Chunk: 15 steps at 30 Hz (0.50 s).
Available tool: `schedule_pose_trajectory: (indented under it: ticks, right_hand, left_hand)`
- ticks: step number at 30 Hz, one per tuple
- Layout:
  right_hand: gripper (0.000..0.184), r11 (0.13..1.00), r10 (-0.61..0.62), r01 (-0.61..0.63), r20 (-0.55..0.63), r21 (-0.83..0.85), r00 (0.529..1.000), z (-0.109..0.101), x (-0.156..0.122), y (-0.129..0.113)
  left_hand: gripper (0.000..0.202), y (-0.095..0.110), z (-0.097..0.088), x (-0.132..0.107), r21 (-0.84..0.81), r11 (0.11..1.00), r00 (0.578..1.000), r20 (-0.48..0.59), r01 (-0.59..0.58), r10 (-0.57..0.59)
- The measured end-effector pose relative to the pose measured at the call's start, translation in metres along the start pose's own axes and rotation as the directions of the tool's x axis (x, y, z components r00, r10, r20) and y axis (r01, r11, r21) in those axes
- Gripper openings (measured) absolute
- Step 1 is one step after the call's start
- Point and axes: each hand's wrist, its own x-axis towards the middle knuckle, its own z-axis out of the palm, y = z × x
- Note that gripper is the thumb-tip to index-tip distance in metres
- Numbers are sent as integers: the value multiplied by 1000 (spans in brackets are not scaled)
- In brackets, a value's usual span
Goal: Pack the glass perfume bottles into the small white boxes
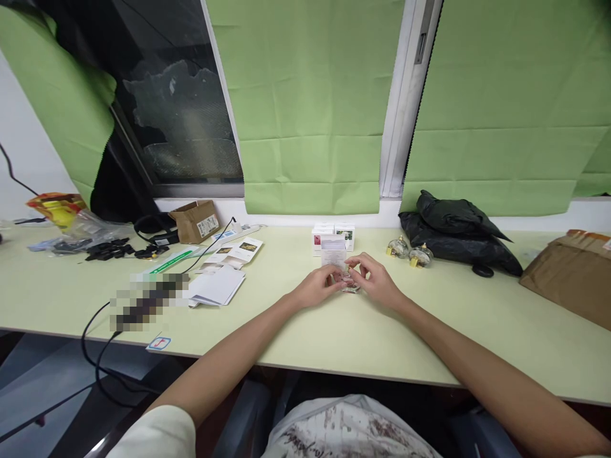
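Both my hands meet at the middle of the pale green table (pixel 334 337). My left hand (pixel 317 286) and my right hand (pixel 375 277) have their fingers curled round a small clear bottle (pixel 350 286) with a gold top, held low over the table. It is too small to make out further. Just behind the hands stands a small white box (pixel 333 251), in front of a few white boxes with pictures (pixel 334 234).
Two round glass bottles with gold caps (pixel 409 251) lie right of the boxes, next to black plastic bags (pixel 458 235). A brown cardboard package (pixel 570 273) sits far right. Leaflets (pixel 217 283), cables, a small cardboard box (pixel 195 221) and black clips (pixel 107 249) lie left.
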Motion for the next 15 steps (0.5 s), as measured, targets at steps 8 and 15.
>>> schedule_pose_trajectory:
  ticks: [8, 15]
  right_hand:
    - [16, 996, 49, -47, -31, 74, 998, 2, 4, 5]
    - [18, 997, 45, -45, -4, 59, 999, 1, 2, 2]
  left_hand:
    - [44, 2, 0, 0, 12, 1000, 1000, -8, 10, -9]
    - [42, -1, 0, 0, 3, 1000, 1000, -14, -12, 12]
